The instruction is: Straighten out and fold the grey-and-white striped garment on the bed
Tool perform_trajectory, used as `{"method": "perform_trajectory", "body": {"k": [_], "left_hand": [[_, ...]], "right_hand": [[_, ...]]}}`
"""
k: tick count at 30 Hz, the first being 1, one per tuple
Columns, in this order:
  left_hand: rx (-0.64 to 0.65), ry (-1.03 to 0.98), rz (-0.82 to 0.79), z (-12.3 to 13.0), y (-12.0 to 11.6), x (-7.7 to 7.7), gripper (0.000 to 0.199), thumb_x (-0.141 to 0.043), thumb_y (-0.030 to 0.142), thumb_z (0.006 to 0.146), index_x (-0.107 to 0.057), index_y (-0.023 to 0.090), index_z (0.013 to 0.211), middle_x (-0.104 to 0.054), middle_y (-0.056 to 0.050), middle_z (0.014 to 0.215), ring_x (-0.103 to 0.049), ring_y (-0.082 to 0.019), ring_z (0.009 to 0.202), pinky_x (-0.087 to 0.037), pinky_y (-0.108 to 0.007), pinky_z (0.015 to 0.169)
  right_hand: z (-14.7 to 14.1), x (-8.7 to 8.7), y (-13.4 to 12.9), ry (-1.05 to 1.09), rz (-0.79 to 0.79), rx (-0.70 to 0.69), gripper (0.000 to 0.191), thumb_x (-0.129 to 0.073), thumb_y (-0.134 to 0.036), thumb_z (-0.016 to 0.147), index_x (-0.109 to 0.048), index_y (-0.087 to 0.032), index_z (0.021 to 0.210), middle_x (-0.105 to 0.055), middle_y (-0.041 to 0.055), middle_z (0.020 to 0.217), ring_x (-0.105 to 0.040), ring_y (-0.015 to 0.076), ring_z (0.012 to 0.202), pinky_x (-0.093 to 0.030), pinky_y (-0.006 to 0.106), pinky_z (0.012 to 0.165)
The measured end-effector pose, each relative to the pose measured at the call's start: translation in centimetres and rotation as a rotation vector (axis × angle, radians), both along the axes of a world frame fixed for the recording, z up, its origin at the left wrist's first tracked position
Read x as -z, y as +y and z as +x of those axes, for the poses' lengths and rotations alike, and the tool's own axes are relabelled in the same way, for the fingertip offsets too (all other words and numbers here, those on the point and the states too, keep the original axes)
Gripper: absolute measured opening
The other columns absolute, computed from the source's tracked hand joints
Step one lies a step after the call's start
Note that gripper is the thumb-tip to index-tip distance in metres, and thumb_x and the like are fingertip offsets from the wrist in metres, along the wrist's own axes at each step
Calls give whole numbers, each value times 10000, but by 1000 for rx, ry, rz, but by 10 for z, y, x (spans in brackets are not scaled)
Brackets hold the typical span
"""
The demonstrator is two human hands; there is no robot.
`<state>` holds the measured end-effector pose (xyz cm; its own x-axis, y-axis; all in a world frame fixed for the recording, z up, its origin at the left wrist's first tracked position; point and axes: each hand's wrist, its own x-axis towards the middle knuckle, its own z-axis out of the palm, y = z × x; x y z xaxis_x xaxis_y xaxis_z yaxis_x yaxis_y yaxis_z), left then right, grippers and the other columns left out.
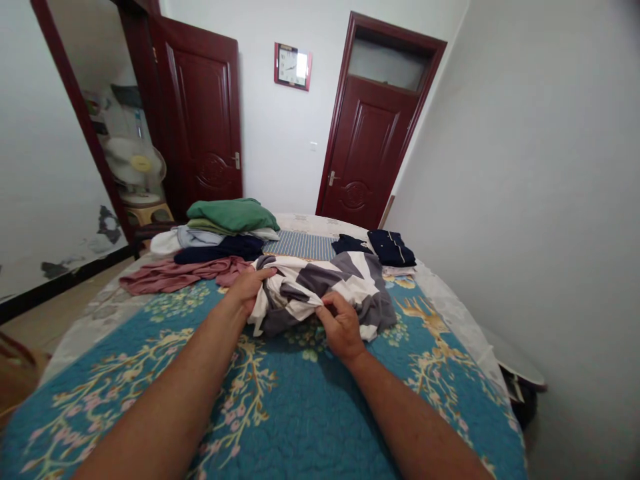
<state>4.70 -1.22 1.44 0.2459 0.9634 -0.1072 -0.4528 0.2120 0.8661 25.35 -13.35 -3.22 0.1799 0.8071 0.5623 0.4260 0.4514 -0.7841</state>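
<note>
A grey and white patterned cloth item (345, 277), perhaps a garment, lies bunched on the teal floral table cover (295, 407). At its left end, my left hand (249, 288) is closed on a fold, the thumb lying along the top. My right hand (341, 325) pinches the near edge of the same cloth between thumb and fingers. Part of the cloth rests crumpled to the right of that hand. Its full shape is hidden by the folds.
Behind my left hand lie a pink garment (173, 275), a navy garment (220, 250) and a green one (233, 215) on a pile. Folded dark blue clothes (391, 248) sit at the back right. A striped blue cloth (300, 245) lies between. A wall (525, 167) stands to the right.
</note>
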Motion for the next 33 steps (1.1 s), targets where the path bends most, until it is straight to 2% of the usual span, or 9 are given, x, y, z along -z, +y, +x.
{"method": "perform_trajectory", "body": {"k": [6, 10, 13, 17, 20, 24, 27, 30, 33], "left_hand": [[231, 340, 107, -11, -17, -4, 649, -960, 446, 643, -647, 166, 1138, -758, -38, 840, -724, -226, 711, -578, -307, 626], [313, 618, 232, -17, -26, -9, 566, -1003, 390, 554, -709, 180, 989, -755, -26, 810, -722, -235, 730, -528, -266, 593], [337, 514, 188, -17, -26, -8, 468, -975, 384, 606, -744, 178, 958, -767, -48, 790, -722, -241, 694, -531, -285, 587], [359, 76, 57, -15, -21, -1, 490, -926, 348, 699, -753, 132, 1103, -803, -122, 851, -776, -283, 767, -626, -376, 737], [364, -56, -29, -15, -17, 3, 440, -878, 299, 778, -754, 117, 1159, -816, -145, 865, -799, -298, 781, -655, -411, 784], [348, -138, -63, -10, -14, 5, 417, -771, 253, 885, -730, 93, 1267, -831, -156, 922, -818, -307, 810, -673, -418, 806], [355, -181, -87, -3, -17, 2, 416, -732, 208, 895, -717, 68, 1286, -833, -158, 927, -819, -302, 790, -678, -418, 801], [383, -189, -111, 6, -24, 0, 415, -716, 179, 877, -718, 57, 1274, -830, -159, 900, -815, -300, 762, -678, -415, 774], [411, -162, -74, 13, -30, -2, 427, -722, 169, 839, -727, 51, 1249, -826, -164, 871, -809, -316, 736, -675, -431, 742]], "right_hand": [[6, 6, 15, 466, -171, -81, 270, -713, -503, 884, -655, -242, 919, -698, -9, 739, -647, 190, 679, -525, 306, 664], [9, 9, 21, 643, -250, -159, 355, -752, -559, 841, -646, -237, 947, -656, -31, 646, -593, 158, 564, -455, 256, 540], [8, 12, 22, 705, -317, -224, 365, -765, -544, 805, -637, -231, 942, -589, -59, 579, -485, 122, 454, -334, 229, 446], [7, 14, 22, 620, -389, -271, 339, -748, -534, 813, -620, -241, 924, -498, -97, 526, -366, 99, 402, -256, 227, 417], [8, 13, 20, 534, -381, -239, 331, -671, -569, 890, -632, -249, 967, -485, -90, 536, -388, 122, 425, -302, 245, 423], [6, 9, 13, 284, -193, -151, 484, -671, -502, 924, -619, -245, 1331, -728, 53, 1018, -638, 188, 687, -521, 311, 566], [1, 8, 8, 26, 69, 59, 635, -727, -356, 886, -541, -241, 1482, -650, 146, 1371, -681, 276, 1092, -602, 433, 885], [-4, 8, 6, -191, 225, 152, 475, -670, -263, 907, -605, -241, 1377, -617, 154, 1415, -571, 311, 1338, -491, 530, 1127], [-5, 6, 5, -243, 201, 96, 228, -591, -227, 940, -680, -250, 1148, -678, 121, 1246, -621, 278, 1228, -502, 481, 1089]]}}
